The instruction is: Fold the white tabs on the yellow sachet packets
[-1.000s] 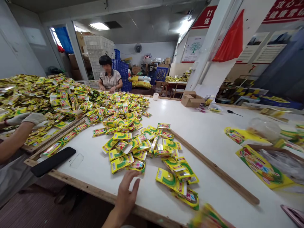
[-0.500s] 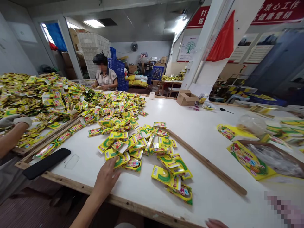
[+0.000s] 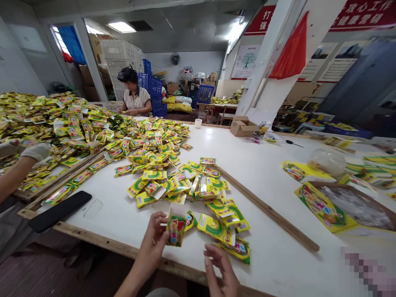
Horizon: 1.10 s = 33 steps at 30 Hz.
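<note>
Near the table's front edge, my left hand (image 3: 155, 236) pinches a small yellow-green candy box (image 3: 176, 230) by its left side. The box stands upright with a pale flap raised at its top. Another yellow-green packet (image 3: 191, 220) shows just behind it, partly hidden. My right hand (image 3: 220, 269) is to the right of the held box, apart from it, its fingers curved and spread with nothing between them. Just beyond my right hand lie several loose boxes (image 3: 216, 227). A larger heap of the same boxes (image 3: 167, 179) spreads farther back on the white table (image 3: 247, 165).
A long wooden stick (image 3: 269, 208) lies right of the boxes. At the right stands an open display carton (image 3: 328, 208) with clear plastic inside. A black phone-like slab (image 3: 60, 211) rests at the left edge. A co-worker's gloved hand (image 3: 36, 152) is at the left pile; another person (image 3: 136, 99) sits beyond.
My left hand has moved right from the heap's near edge and now holds up a box. My right hand has come in from the bottom edge toward it.
</note>
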Each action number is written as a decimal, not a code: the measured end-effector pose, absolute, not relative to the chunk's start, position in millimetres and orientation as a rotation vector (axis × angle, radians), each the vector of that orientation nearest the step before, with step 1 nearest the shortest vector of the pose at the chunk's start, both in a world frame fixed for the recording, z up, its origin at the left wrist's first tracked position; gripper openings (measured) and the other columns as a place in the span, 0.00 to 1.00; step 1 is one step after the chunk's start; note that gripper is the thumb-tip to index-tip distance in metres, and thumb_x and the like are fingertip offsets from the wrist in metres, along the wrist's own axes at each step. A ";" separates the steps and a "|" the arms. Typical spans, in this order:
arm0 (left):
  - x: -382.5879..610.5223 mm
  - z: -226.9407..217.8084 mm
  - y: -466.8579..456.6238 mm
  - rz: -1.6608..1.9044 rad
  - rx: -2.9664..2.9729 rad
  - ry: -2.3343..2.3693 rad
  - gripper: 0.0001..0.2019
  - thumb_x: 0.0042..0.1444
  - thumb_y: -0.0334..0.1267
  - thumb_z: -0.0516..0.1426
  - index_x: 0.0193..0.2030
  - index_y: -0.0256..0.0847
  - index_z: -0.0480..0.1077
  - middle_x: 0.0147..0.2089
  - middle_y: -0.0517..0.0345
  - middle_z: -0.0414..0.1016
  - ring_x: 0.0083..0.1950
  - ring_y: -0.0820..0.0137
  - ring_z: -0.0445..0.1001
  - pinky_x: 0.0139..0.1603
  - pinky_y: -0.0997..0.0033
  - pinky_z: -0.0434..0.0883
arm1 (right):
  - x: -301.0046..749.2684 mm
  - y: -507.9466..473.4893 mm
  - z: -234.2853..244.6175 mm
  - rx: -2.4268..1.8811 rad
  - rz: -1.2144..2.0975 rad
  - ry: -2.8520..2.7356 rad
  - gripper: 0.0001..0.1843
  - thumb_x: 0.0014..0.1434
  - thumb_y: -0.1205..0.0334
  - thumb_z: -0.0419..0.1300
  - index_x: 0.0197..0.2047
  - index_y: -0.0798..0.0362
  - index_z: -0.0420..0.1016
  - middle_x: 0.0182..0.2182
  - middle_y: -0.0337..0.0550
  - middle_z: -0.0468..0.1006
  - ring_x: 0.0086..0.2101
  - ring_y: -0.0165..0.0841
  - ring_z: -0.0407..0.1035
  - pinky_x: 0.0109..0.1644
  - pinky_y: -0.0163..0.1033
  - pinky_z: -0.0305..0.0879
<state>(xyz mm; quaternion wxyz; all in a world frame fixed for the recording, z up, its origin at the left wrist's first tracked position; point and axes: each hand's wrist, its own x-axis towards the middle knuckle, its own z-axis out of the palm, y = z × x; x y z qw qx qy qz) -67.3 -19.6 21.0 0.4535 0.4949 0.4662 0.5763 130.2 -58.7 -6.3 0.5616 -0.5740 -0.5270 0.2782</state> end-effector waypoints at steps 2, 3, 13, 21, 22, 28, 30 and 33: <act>-46.0 15.9 -24.8 1.349 1.192 1.024 0.17 0.60 0.41 0.57 0.54 0.48 0.59 0.50 0.52 0.71 0.43 0.67 0.76 0.39 0.70 0.74 | 120.4 -46.7 -2.2 -1.252 0.753 -1.315 0.17 0.62 0.50 0.57 0.50 0.49 0.72 0.45 0.48 0.78 0.41 0.39 0.75 0.41 0.37 0.74; -38.2 12.9 -26.2 1.303 1.199 0.993 0.18 0.61 0.41 0.56 0.56 0.49 0.58 0.51 0.52 0.70 0.45 0.66 0.76 0.41 0.70 0.73 | 118.2 -40.6 -1.4 -1.228 0.778 -1.342 0.17 0.62 0.51 0.57 0.52 0.49 0.71 0.47 0.49 0.77 0.43 0.39 0.75 0.43 0.37 0.74; -19.3 0.6 -16.2 1.045 1.373 1.025 0.18 0.58 0.34 0.56 0.56 0.45 0.68 0.54 0.49 0.74 0.47 0.62 0.76 0.51 0.62 0.73 | 148.0 -20.9 -12.9 -1.282 0.813 -1.429 0.15 0.62 0.55 0.56 0.49 0.50 0.74 0.45 0.48 0.79 0.43 0.39 0.75 0.47 0.38 0.73; -3.2 5.1 0.1 1.220 1.392 1.215 0.08 0.55 0.38 0.58 0.40 0.42 0.77 0.51 0.47 0.77 0.57 0.54 0.70 0.57 0.56 0.68 | 147.6 -4.1 -1.3 -1.245 0.704 -1.455 0.10 0.61 0.54 0.58 0.35 0.51 0.76 0.36 0.46 0.79 0.39 0.39 0.75 0.43 0.38 0.72; -1.4 4.3 1.1 1.234 1.361 1.196 0.08 0.55 0.37 0.58 0.40 0.42 0.76 0.50 0.47 0.77 0.55 0.55 0.72 0.56 0.56 0.69 | 146.5 -2.9 -2.5 -1.239 0.698 -1.410 0.09 0.60 0.55 0.59 0.37 0.51 0.75 0.36 0.46 0.79 0.39 0.39 0.75 0.42 0.39 0.73; -0.1 5.3 1.0 1.287 1.312 1.113 0.11 0.55 0.35 0.57 0.45 0.42 0.71 0.43 0.53 0.77 0.46 0.62 0.75 0.51 0.62 0.71 | 147.1 -3.7 -4.6 -1.215 0.730 -1.462 0.10 0.62 0.58 0.57 0.44 0.50 0.76 0.39 0.46 0.79 0.40 0.38 0.74 0.45 0.40 0.71; -2.0 8.6 0.5 1.246 1.408 1.116 0.06 0.57 0.36 0.56 0.39 0.42 0.73 0.41 0.52 0.77 0.45 0.62 0.75 0.50 0.63 0.70 | 148.3 -5.3 -0.6 -1.196 0.730 -1.536 0.08 0.62 0.58 0.58 0.39 0.49 0.78 0.38 0.45 0.79 0.42 0.39 0.73 0.47 0.40 0.70; -2.6 13.1 0.2 1.251 1.475 1.144 0.07 0.59 0.38 0.56 0.35 0.41 0.75 0.37 0.53 0.77 0.43 0.62 0.75 0.47 0.65 0.70 | 147.9 -7.8 4.1 -1.201 0.719 -1.514 0.08 0.61 0.58 0.59 0.37 0.49 0.78 0.37 0.45 0.78 0.41 0.39 0.72 0.46 0.40 0.69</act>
